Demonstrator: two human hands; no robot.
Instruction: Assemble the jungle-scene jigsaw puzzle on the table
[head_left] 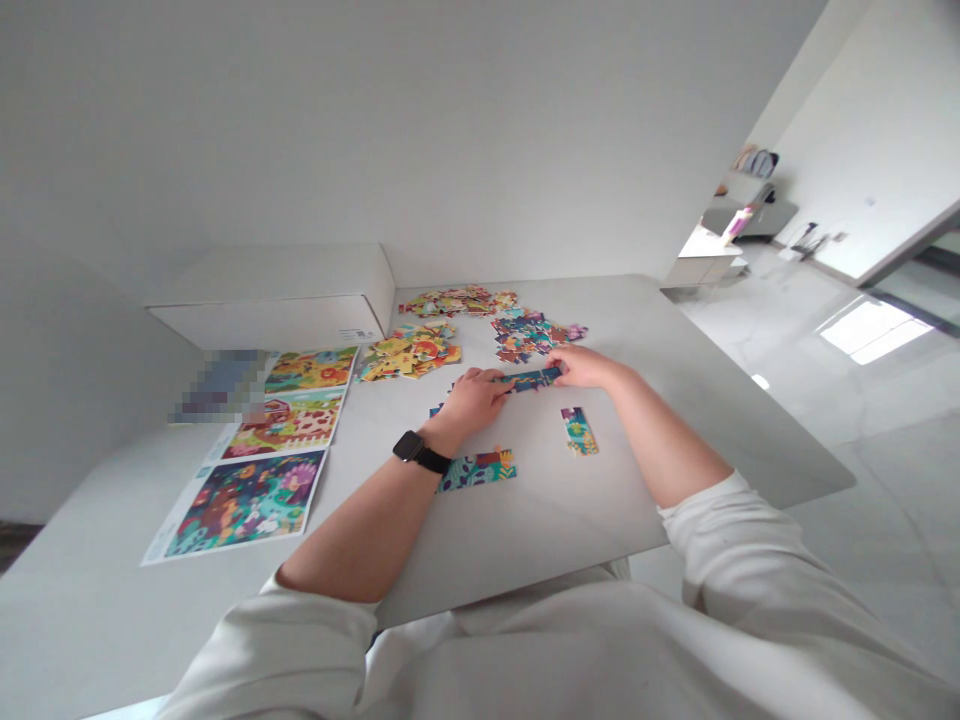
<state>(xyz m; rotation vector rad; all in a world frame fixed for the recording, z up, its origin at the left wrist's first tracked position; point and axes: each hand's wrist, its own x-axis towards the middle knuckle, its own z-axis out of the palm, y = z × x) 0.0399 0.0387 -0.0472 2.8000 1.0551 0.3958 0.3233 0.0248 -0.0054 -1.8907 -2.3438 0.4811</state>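
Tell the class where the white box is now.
In the head view, the white box sits at the back left, just beyond the picture sheet and left of the yellow puzzle pile.

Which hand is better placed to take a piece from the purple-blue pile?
Probably the right hand, close beside the pile; the left hand is farther, at the blue strip's left end.

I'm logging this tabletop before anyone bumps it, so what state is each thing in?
White box: closed
Picture sheet: flat, printed side up
Yellow pile: loose pieces, heaped
Back pile: loose pieces, heaped
Purple-blue pile: loose pieces, heaped
Dark-blue strip: under both hands, partly covered
Near section: joined, partly hidden by left arm
Watch: worn, screen dark
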